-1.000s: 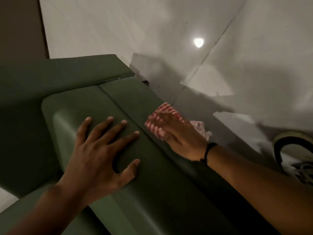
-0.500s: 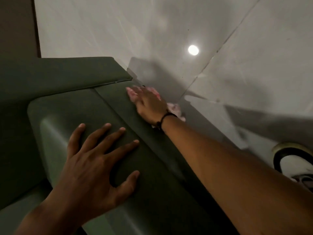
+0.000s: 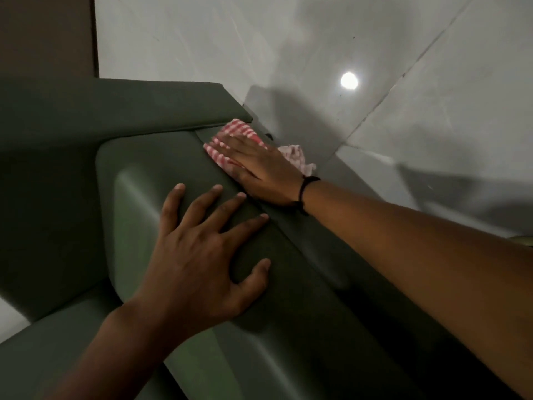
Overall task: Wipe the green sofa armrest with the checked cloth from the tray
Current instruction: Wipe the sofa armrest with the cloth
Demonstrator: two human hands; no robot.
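The green sofa armrest (image 3: 302, 272) runs from the lower right up toward the middle of the view. My right hand (image 3: 259, 166) lies flat on a red-and-white checked cloth (image 3: 239, 131) and presses it onto the far end of the armrest, close to the sofa back (image 3: 115, 111). Part of the cloth bunches out past the armrest's outer edge beside my wrist. My left hand (image 3: 202, 255) rests palm down with fingers spread on the nearer part of the armrest, holding nothing.
A pale tiled floor (image 3: 432, 96) with a bright light reflection lies beyond the armrest on the right. A brown wall or door panel (image 3: 46, 36) stands at the top left. The sofa seat (image 3: 43, 356) is at the lower left.
My right hand slid the cloth up the armrest toward the sofa back, then came back a little toward me. The left hand stayed planted on the armrest.
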